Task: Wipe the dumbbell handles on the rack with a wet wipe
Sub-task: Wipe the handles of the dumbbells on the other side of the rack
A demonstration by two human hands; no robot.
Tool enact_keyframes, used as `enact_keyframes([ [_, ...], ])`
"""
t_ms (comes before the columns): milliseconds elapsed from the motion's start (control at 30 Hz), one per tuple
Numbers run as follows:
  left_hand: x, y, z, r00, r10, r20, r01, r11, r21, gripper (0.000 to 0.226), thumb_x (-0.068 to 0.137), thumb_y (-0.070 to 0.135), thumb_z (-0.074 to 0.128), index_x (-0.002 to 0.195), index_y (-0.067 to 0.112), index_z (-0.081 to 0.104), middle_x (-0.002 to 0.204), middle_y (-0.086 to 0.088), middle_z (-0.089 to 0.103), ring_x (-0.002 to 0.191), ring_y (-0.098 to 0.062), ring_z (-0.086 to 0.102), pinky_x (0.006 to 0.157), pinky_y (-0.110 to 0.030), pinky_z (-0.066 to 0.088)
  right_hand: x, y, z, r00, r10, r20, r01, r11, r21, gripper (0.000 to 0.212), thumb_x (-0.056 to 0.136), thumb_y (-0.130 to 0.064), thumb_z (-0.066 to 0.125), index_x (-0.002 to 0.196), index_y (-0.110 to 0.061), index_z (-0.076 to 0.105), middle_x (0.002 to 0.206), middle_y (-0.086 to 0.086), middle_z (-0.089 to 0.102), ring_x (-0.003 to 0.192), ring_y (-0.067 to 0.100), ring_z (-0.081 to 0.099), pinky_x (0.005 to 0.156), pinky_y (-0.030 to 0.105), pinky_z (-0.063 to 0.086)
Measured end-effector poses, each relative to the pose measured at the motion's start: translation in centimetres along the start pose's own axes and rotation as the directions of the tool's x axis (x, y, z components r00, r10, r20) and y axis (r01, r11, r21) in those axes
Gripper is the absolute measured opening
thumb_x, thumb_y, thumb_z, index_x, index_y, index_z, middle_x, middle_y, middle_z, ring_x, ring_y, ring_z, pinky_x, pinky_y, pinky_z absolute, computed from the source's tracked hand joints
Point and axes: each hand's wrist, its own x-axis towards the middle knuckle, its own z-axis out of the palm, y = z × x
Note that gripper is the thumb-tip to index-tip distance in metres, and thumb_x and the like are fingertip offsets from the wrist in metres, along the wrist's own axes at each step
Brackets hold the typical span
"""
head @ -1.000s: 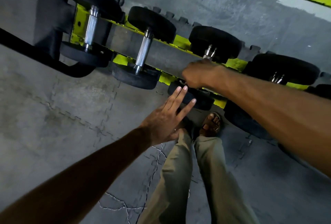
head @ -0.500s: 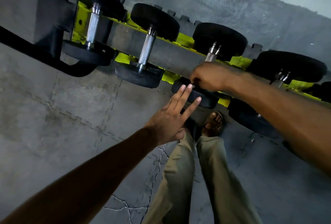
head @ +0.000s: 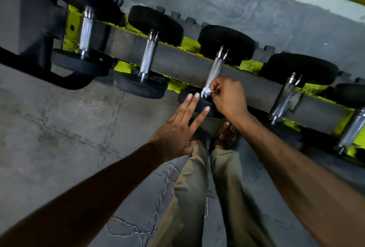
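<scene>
A crumpled white wet wipe [head: 205, 90] is being held against the near end of a chrome dumbbell handle [head: 216, 69] (third from left), being carried across the yellow-green rack [head: 188, 44].

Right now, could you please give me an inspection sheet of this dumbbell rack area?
Surface: grey interlocking floor mats.
Job's things: yellow-green metal rack carrying black-headed, chrome-handled dumbbells; crumpled white wet wipe at the near end of the third-from-left chrome handle.
Clutter: nothing seen.
Grippers: right hand pinches the wipe; left hand open, fingers straight, by that dumbbell's near head.
Cables: nothing seen.
Surroundings: grey scuffed wall.
</scene>
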Motion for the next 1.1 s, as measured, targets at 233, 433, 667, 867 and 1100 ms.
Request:
enact_keyframes([
  [233, 0.1, -0.1, 0.1, 1.000, -0.003, -0.016, 0.003, 1.000, -0.016, 0.121, 0.084, 0.063, 0.065, 0.167, 0.009, -0.004, 0.168, -0.035, -0.011, 0.159, -0.048, -0.002, 0.128, -0.049, 0.012, 1.3, 1.5, 1.0, 0.905, 0.371, 0.209, -0.425, 0.808, 0.407, 0.017, 0.087, -0.007, 0.063, 0.073, -0.015, 0.066, 0.070, -0.001, 0.066, 0.065, 0.013, 0.060, 0.065, 0.028, 0.047],
  [433, 0.4, 0.3, 0.9, 0.998, 0.003, -0.061, -0.006, 0.999, -0.042, 0.121, 0.082, 0.055, 0.069, 0.166, 0.009, -0.005, 0.169, -0.035, -0.006, 0.159, -0.048, 0.003, 0.129, -0.051, 0.016, 6.8, -0.5, -1.0, 0.746, 0.217, 0.630, -0.620, -0.119, 0.775, 0.046, 0.104, -0.012, 0.023, 0.104, -0.004, 0.069, 0.086, 0.010, 0.075, 0.077, 0.021, 0.074, 0.089, 0.039, 0.054],
  [667, 0.3, -0.2, 1.3, 0.999, 0.013, -0.031, -0.015, 0.999, -0.047, 0.122, 0.082, 0.056, 0.070, 0.167, 0.008, -0.004, 0.168, -0.035, -0.009, 0.158, -0.049, -0.001, 0.129, -0.052, 0.014, 8.2, -0.7, 0.2, 0.795, 0.283, 0.537, -0.436, -0.349, 0.830, 0.042, 0.105, -0.015, 0.023, 0.107, -0.002, 0.062, 0.084, 0.014, 0.075, 0.076, 0.028, 0.074, 0.081, 0.042, 0.056],
  [867, 0.2, -0.3, 0.9, 1.000, 0.027, -0.005, -0.027, 0.999, -0.026, 0.126, 0.082, 0.061, 0.068, 0.166, 0.007, -0.010, 0.167, -0.036, -0.014, 0.158, -0.050, -0.005, 0.129, -0.054, 0.009, 5.9, -0.8, 0.1, 0.813, 0.581, 0.036, -0.228, 0.260, 0.938, 0.014, 0.094, -0.003, 0.061, 0.089, -0.016, 0.064, 0.077, 0.004, 0.067, 0.064, 0.015, 0.063, 0.061, 0.036, 0.057],
  [1100, 0.4, -0.2, 1.0, 1.000, 0.024, 0.012, -0.024, 0.999, -0.030, 0.128, 0.082, 0.062, 0.067, 0.165, 0.006, -0.013, 0.166, -0.036, -0.018, 0.157, -0.051, -0.008, 0.129, -0.056, 0.012, 2.4, 0.9, -0.7, 0.885, -0.297, -0.357, 0.299, 0.953, -0.052, 0.023, 0.100, -0.024, 0.052, 0.113, -0.012, 0.066, 0.113, 0.012, 0.059, 0.093, 0.026, 0.061, 0.072, 0.038, 0.051],
])
